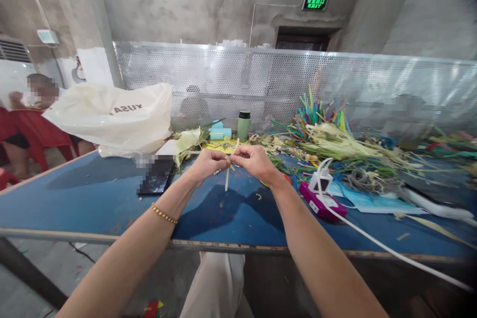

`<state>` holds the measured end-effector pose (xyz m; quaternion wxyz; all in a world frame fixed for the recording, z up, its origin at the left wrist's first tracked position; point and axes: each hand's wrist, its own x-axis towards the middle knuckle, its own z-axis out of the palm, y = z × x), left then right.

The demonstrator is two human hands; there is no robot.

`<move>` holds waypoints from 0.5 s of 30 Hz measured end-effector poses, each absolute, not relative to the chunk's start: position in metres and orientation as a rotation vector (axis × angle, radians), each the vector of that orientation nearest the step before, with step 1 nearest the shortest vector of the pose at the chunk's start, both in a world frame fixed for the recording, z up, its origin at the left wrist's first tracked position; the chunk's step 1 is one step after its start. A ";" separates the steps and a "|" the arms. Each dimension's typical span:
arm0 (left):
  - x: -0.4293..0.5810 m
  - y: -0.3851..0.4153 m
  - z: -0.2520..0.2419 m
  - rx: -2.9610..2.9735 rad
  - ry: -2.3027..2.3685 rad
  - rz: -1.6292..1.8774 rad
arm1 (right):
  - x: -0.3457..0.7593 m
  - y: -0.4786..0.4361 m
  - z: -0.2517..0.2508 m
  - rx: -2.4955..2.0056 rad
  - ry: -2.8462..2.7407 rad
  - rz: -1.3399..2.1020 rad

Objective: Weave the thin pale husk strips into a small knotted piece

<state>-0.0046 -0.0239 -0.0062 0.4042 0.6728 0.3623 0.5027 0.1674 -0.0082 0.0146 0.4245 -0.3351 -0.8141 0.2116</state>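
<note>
L hand (208,165) & R hand (256,160): fingers of both pinch the narrow, pale-yellow, flat fibre strip (227,181), nearly meeting above the rectangular blue table (93,208), straight ahead at 12 o'clock. A tail hangs twd 6. Prob. best: pinches close, tension even, strip flat, no twists; avoid boxy purple power socket (337,206) at approx 4.

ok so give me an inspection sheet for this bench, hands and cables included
Surface: blue tabletop, small scraps scattered
In hand: pale strip, one end hanging down
Clutter: pale leafy bundle, coloured stems, white bag, green bottle
Hands: left hand and right hand, fingertips nearly together, pinching the strip
Cables: white cable from a charger on the purple socket box, across the tabletop's edge
Surroundings: perforated metal panel, lit exit sign, person at left
</note>
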 end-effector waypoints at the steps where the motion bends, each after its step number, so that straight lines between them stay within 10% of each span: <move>1: -0.005 -0.024 -0.006 1.674 0.903 1.275 | 0.167 -0.008 0.015 -0.839 -2.047 0.528; 15: -0.018 -0.007 -0.001 0.926 0.693 1.437 | 0.160 -0.011 0.010 -0.603 -2.045 -0.538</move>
